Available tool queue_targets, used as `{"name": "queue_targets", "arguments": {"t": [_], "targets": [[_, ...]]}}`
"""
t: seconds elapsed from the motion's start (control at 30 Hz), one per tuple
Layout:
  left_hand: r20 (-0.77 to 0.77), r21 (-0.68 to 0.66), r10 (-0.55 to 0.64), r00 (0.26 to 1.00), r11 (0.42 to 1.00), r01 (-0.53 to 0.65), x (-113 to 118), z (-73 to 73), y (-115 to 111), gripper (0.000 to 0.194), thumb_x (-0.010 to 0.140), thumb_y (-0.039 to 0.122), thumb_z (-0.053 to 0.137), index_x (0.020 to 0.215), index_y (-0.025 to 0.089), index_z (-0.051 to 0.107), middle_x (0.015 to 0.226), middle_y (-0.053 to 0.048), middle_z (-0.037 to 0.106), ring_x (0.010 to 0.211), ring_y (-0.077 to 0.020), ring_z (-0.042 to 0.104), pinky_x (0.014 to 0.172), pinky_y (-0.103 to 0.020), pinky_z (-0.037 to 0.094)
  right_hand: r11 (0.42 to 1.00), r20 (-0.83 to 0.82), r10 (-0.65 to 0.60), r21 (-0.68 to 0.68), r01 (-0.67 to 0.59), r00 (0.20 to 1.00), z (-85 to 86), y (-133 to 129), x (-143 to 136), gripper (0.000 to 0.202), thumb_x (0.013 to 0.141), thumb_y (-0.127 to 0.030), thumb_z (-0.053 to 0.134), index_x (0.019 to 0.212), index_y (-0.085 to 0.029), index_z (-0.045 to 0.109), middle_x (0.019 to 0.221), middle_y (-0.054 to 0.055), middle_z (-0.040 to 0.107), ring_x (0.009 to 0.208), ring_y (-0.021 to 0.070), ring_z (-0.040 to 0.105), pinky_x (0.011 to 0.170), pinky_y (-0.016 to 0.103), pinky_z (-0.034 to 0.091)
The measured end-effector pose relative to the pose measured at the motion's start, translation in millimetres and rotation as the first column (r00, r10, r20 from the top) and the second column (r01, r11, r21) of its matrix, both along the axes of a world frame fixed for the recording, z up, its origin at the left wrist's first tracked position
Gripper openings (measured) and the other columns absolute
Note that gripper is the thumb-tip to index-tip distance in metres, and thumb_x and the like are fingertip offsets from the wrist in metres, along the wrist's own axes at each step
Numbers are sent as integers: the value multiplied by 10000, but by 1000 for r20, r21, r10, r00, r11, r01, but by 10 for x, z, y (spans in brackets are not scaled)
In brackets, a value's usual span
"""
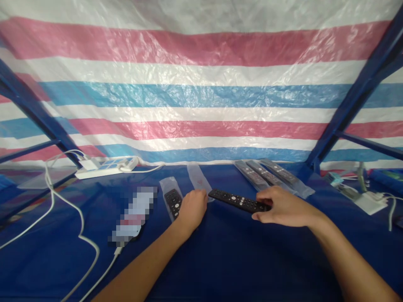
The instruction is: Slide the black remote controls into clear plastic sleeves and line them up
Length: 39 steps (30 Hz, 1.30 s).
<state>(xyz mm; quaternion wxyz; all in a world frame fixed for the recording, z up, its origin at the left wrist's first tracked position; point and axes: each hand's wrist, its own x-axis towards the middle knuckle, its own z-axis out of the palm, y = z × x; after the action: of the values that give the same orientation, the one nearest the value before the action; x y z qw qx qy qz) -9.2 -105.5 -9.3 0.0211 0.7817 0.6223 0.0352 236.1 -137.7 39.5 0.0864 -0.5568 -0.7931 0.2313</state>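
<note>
In my right hand (281, 206) is a black remote control (237, 201), gripped at its near end between thumb and fingers. Its far end points left, close to my left hand (192, 209). The fingers of my left hand are closed at the lower end of a clear plastic sleeve (199, 178) that lies flat on the blue table; the exact grip is hidden behind the knuckles. Just left of that hand lies another remote (173, 200), partly inside its own clear sleeve (168, 183). At the back right, several sleeved remotes (266, 174) lie side by side.
A phone with a blurred screen (135, 214) lies at left, joined to a white cable (117, 253). A white power strip (105, 167) stands behind it. Chargers (371, 202) sit at far right. Blue metal posts (340, 113) and a striped plastic sheet (201, 96) close off the back.
</note>
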Motion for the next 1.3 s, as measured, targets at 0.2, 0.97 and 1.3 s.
{"name": "queue_targets", "arguments": {"t": [0.2,0.97,1.3], "targets": [[74,-10,-49,996,999,50,-14,-26,43,296,908,169,390,822,158,674,884,-109,692,882,-213,640,790,-293,420,997,-9,57,-42,-57,998,-4,-29,11,309,666,-460,644,553,-188,553,524,-50,426,511,97,393,474,236,228],[102,30,-80,992,997,77,93,-44,-39,287,932,128,321,980,147,603,960,-89,652,928,-200,612,836,-305,434,984,190,-126,148,99,974,-275,-14,-445,308,685,-513,621,633,-209,621,631,26,647,581,166,567,495,262,223],[90,32,-191,977,981,189,207,-1,-165,267,915,103,345,1014,160,586,981,-68,624,960,-189,572,874,-312,430,963,120,-209,197,183,971,-498,26,-751,341,778,-525,543,707,-196,598,738,52,680,694,213,627,522,281,244]]}}
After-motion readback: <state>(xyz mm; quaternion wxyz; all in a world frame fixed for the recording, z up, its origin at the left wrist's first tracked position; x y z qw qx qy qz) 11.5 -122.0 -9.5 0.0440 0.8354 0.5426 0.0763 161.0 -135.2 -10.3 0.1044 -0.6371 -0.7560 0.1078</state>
